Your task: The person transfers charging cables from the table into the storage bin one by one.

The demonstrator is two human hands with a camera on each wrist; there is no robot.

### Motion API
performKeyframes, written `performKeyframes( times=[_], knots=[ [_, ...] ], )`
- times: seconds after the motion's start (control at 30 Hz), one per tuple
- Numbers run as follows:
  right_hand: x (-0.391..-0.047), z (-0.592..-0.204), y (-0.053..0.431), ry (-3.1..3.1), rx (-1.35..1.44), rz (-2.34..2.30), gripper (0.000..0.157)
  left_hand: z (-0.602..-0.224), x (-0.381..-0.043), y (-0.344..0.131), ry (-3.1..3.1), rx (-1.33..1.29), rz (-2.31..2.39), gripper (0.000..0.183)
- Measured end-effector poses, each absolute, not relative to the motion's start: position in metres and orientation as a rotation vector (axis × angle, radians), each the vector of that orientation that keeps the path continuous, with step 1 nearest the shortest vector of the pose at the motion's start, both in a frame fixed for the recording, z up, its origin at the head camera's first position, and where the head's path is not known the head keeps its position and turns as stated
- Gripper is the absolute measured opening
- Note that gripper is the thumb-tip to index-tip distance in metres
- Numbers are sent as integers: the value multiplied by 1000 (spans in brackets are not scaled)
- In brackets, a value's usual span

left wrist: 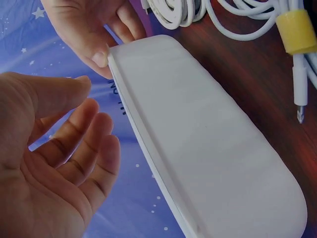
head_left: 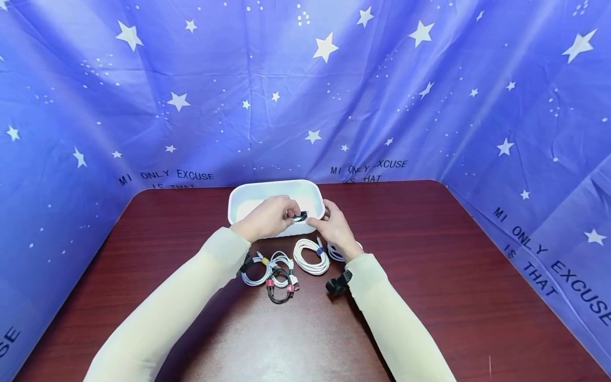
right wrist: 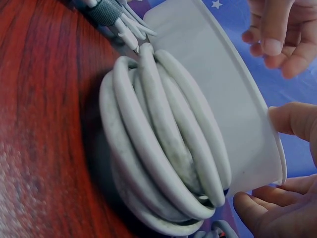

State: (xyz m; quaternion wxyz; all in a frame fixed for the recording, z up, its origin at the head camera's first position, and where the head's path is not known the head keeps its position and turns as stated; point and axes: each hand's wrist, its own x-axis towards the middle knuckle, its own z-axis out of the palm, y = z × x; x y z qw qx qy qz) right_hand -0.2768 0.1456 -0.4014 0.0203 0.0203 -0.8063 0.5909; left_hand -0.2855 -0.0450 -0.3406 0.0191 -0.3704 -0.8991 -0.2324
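Head view: the black cable (head_left: pixel 301 216) lies within the outline of the white bin (head_left: pixel 305 192), just beside the fingertips of the left hand (head_left: pixel 274 213); contact between them cannot be determined from this angle. The left grip is loosely bent, thumb and fingers apart. The right hand (head_left: pixel 337 227) is clamped on the bin at its right end, thumb at the rim and fingers against the outer wall. In front of the bin, on the counter (head_left: pixel 406 239), lie a white coil with a blue tie (head_left: pixel 299 259), a cable with a yellow tie (head_left: pixel 250 281) and a black loop with red ties (head_left: pixel 280 301). The left wrist view adds detail hidden from the head camera — the gap between the left thumb and fingers, and the metal-tipped plug (left wrist: pixel 300 94) below the yellow tie. The right wrist view shows a thick pale coil (right wrist: pixel 158 134) close to the lens — largely covered by the right wrist in the head view — in front of the bin's outer wall.
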Motion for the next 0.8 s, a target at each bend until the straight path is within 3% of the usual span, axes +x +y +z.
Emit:
performKeyframes(
  times=[0.8],
  knots=[
    [-277, -403, 147, -2511, 45, 1835, 71, -339, -258, -68, -2757, -1162, -684, 19]
  ],
)
